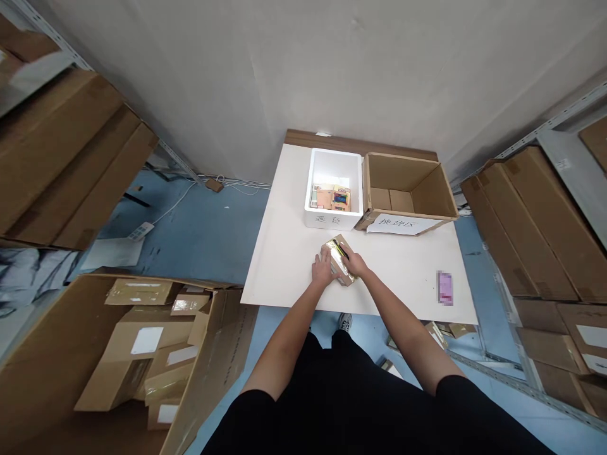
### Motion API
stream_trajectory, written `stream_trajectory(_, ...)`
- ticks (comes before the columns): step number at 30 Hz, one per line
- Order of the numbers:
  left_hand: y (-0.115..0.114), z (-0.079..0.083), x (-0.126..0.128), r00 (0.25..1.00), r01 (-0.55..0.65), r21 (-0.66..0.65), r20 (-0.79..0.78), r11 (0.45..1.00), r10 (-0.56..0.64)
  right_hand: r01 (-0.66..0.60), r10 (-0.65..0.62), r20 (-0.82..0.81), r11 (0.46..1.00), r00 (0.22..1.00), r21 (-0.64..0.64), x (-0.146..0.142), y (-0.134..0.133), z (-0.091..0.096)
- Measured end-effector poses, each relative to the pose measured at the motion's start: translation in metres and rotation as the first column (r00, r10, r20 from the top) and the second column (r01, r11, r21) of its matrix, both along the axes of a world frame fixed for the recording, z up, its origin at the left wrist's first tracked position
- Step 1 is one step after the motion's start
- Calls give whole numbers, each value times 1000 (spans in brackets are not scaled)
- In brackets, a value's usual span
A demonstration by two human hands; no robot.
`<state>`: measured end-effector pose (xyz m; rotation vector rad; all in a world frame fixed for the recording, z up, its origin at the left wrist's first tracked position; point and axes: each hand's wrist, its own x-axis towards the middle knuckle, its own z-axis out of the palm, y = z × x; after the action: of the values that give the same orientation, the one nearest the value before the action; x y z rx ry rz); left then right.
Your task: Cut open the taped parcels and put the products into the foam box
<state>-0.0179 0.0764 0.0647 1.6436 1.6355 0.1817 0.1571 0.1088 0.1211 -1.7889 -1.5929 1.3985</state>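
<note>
A small brown cardboard package (339, 250) wrapped in tape lies on the white table (284, 253) in front of me. My left hand (324, 268) presses on its left side with fingers curled against it. My right hand (355, 263) rests on its right side and grips a dark, thin tool with a yellow-green part (340, 250) laid across the package top. Both hands are closed around what they touch.
Behind the package stand a white foam box (333, 218) holding colourful items and an open brown carton (408, 189) with a paper label. A pink object (444, 288) lies at the table's right. A large carton of parcels (142, 341) sits on the floor left; shelves with boxes flank both sides.
</note>
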Motion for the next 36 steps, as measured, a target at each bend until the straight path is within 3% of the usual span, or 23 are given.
stream_trajectory(3, -1, 0, -1, 999, 17, -11, -39, 1000, -17, -57, 54, 76, 997, 996, 42, 2, -1, 1)
stream_trajectory(10, 1, 1, 2, 999, 15, -27, -32, 1000, -16, -39, 36, 84, 999, 996, 38, 1, 5, 2)
stream_trajectory(17, 1, 1, 2, 998, 17, -25, -58, 1000, -19, -185, 173, 253, 982, 952, 24, 1, 20, 9)
stream_trajectory(26, 6, 1, 4, 992, 28, -40, -120, 999, -33, -178, 172, 254, 984, 952, 0, 1, 26, 9)
stream_trajectory(32, 9, 0, 7, 994, 4, -63, -107, 998, -11, -190, 212, 327, 977, 921, -98, 1, 30, 11)
stream_trajectory(36, 9, 1, 7, 995, -11, -62, -102, 998, 4, -154, 197, 287, 974, 937, -166, 10, 26, 11)
